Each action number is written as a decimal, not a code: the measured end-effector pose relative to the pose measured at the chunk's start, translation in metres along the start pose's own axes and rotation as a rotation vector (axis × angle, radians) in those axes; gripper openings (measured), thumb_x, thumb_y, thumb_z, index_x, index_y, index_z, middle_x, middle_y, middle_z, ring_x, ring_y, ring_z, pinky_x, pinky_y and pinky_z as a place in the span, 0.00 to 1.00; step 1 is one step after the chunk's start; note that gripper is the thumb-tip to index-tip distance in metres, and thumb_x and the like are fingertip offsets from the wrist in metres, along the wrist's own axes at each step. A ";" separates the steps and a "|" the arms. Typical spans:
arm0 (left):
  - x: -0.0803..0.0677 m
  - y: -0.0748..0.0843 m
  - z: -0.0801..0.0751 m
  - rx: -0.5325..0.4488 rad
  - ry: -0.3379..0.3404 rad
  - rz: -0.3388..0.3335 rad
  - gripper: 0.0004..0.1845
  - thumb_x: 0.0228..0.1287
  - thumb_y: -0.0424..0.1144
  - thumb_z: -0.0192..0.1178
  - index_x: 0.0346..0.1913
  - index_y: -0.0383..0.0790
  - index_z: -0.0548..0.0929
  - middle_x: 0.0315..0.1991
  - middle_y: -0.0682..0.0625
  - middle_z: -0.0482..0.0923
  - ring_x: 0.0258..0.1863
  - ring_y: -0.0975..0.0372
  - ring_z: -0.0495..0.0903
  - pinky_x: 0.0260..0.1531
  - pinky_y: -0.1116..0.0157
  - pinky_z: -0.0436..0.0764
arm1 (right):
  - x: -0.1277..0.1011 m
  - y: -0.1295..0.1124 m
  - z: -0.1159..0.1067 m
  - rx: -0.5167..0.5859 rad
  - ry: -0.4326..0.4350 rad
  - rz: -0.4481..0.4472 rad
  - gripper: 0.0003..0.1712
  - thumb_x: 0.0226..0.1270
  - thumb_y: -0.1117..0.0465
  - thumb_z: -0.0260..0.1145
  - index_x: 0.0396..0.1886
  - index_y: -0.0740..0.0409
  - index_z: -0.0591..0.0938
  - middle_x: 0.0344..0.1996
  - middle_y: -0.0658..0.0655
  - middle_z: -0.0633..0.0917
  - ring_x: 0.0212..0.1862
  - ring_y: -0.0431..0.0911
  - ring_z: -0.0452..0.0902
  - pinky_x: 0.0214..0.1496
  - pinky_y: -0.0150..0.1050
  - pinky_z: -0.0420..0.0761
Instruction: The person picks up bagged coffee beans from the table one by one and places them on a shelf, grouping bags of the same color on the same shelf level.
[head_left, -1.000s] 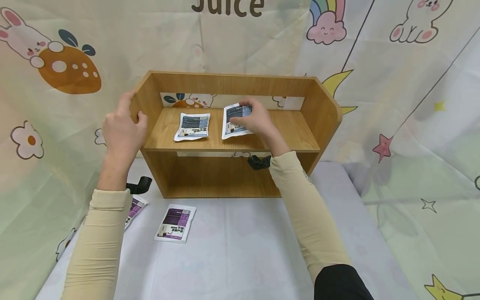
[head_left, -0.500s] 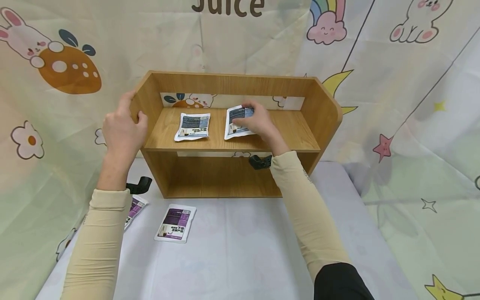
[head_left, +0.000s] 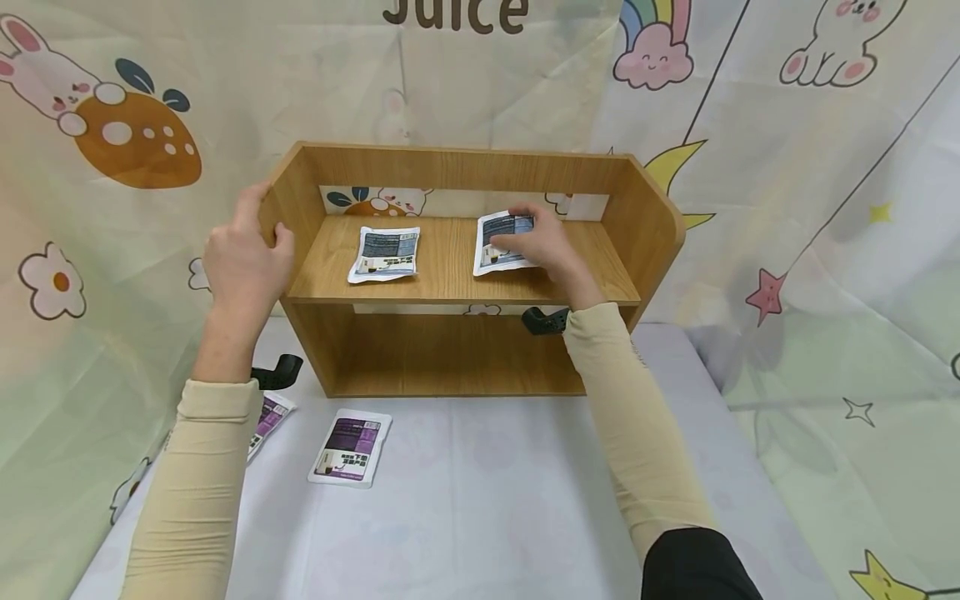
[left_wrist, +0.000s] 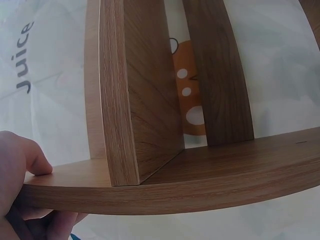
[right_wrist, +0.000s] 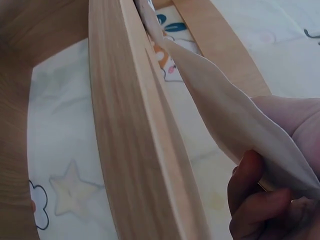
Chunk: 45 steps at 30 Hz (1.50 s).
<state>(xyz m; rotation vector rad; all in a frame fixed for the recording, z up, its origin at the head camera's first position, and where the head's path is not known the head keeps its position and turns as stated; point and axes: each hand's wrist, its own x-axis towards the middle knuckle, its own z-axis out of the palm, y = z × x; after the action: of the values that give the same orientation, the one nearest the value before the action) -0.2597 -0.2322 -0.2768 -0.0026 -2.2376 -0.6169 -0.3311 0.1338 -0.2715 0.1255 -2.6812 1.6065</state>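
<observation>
At the far left of the head view, a purple-labelled sachet (head_left: 272, 414) lies half hidden under the left sleeve, and a second purple-labelled sachet (head_left: 349, 446) lies flat on the white tabletop (head_left: 480, 500) in the lower left of the frame. Neither is touched.

Above them, the left hand (head_left: 243, 258) is clamped on the left side panel of the wooden shelf unit (head_left: 465, 171), thumb on the inner face and fingers wrapped round the outer edge; this grip is confirmed in the left wrist view. Should that grip be loosened, the unit could be nudged along the tabletop by any push on the shelf board.

On the shelf board, left of centre, a blue-labelled sachet (head_left: 385, 252) lies flat and free. To its right, another blue-labelled sachet (head_left: 501, 242) is pinched by the right hand (head_left: 546, 248), thumb below and fingers on top, as the right wrist view shows. It is held at the right half of the shelf board, its far end raised slightly; whether its near edge rests on the wood cannot be told.

The soft pack could be creased or folded under if it is pressed down while tilted. Released too close to the front lip, it could slide off to the tabletop below.
</observation>
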 end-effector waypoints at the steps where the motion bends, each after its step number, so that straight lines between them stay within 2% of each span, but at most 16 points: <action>1: 0.000 0.000 0.000 -0.001 0.003 0.003 0.25 0.68 0.39 0.51 0.68 0.46 0.69 0.36 0.32 0.83 0.33 0.38 0.82 0.24 0.49 0.75 | 0.000 0.001 -0.002 0.001 0.002 0.005 0.39 0.56 0.57 0.76 0.67 0.54 0.70 0.60 0.56 0.71 0.54 0.48 0.69 0.55 0.37 0.71; 6: -0.001 -0.002 0.000 -0.003 0.020 0.014 0.25 0.68 0.39 0.50 0.68 0.46 0.70 0.29 0.32 0.82 0.28 0.38 0.81 0.21 0.51 0.72 | -0.001 0.005 -0.011 -0.007 0.006 0.019 0.40 0.55 0.57 0.76 0.67 0.53 0.70 0.61 0.57 0.70 0.55 0.49 0.67 0.57 0.39 0.69; 8: 0.000 -0.003 0.000 -0.009 0.026 0.016 0.24 0.68 0.39 0.50 0.67 0.46 0.70 0.30 0.32 0.82 0.29 0.38 0.82 0.21 0.50 0.73 | -0.001 0.007 -0.014 -0.018 0.005 0.019 0.40 0.55 0.57 0.76 0.67 0.52 0.70 0.61 0.57 0.70 0.56 0.49 0.67 0.57 0.39 0.69; 12: 0.000 -0.003 -0.001 -0.014 0.025 0.009 0.24 0.68 0.39 0.51 0.67 0.47 0.71 0.39 0.31 0.83 0.34 0.37 0.82 0.26 0.45 0.77 | -0.001 0.011 -0.017 -0.042 0.000 0.028 0.40 0.56 0.56 0.76 0.68 0.52 0.70 0.61 0.57 0.69 0.56 0.49 0.66 0.58 0.40 0.68; 21: -0.004 -0.004 0.001 -0.013 0.017 0.006 0.24 0.68 0.39 0.51 0.67 0.46 0.71 0.39 0.30 0.82 0.33 0.36 0.81 0.25 0.44 0.76 | 0.000 0.028 -0.026 -0.143 -0.026 -0.002 0.41 0.57 0.52 0.75 0.68 0.56 0.69 0.64 0.60 0.68 0.58 0.53 0.64 0.61 0.45 0.66; 25: -0.003 -0.002 0.001 -0.009 0.017 0.008 0.24 0.68 0.39 0.51 0.67 0.47 0.71 0.36 0.31 0.83 0.31 0.37 0.81 0.23 0.47 0.76 | 0.002 0.029 -0.032 -0.171 -0.020 -0.024 0.41 0.56 0.50 0.75 0.67 0.57 0.70 0.63 0.61 0.68 0.57 0.54 0.64 0.62 0.47 0.65; 29: -0.003 -0.002 0.000 -0.008 0.026 0.011 0.25 0.68 0.38 0.51 0.67 0.46 0.71 0.32 0.31 0.82 0.28 0.37 0.81 0.19 0.53 0.70 | 0.004 0.029 -0.036 -0.211 -0.027 -0.016 0.42 0.55 0.47 0.75 0.68 0.55 0.70 0.65 0.60 0.67 0.58 0.54 0.63 0.63 0.47 0.64; 35: -0.002 -0.002 0.000 -0.008 0.027 0.017 0.25 0.68 0.38 0.51 0.67 0.46 0.71 0.33 0.31 0.82 0.26 0.38 0.80 0.19 0.54 0.69 | 0.003 0.030 -0.041 -0.263 -0.045 -0.022 0.43 0.56 0.45 0.74 0.69 0.54 0.70 0.69 0.60 0.65 0.60 0.55 0.62 0.64 0.48 0.63; 41: 0.000 -0.003 0.001 -0.005 0.011 -0.003 0.25 0.68 0.39 0.51 0.68 0.47 0.69 0.39 0.31 0.82 0.34 0.37 0.82 0.25 0.46 0.77 | 0.002 0.031 -0.045 -0.331 -0.053 -0.018 0.42 0.57 0.44 0.73 0.69 0.53 0.70 0.71 0.60 0.62 0.64 0.54 0.61 0.65 0.49 0.63; 45: 0.000 -0.003 0.001 -0.009 0.009 -0.002 0.25 0.68 0.39 0.50 0.68 0.48 0.69 0.43 0.31 0.82 0.38 0.37 0.82 0.29 0.43 0.79 | 0.002 0.032 -0.045 -0.379 -0.051 -0.020 0.43 0.57 0.43 0.72 0.69 0.54 0.71 0.71 0.61 0.62 0.66 0.54 0.60 0.67 0.50 0.62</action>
<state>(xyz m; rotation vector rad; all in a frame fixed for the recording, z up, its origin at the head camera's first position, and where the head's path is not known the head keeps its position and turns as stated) -0.2611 -0.2343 -0.2784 -0.0014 -2.2266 -0.6267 -0.3366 0.1887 -0.2780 0.1872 -2.9514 1.0758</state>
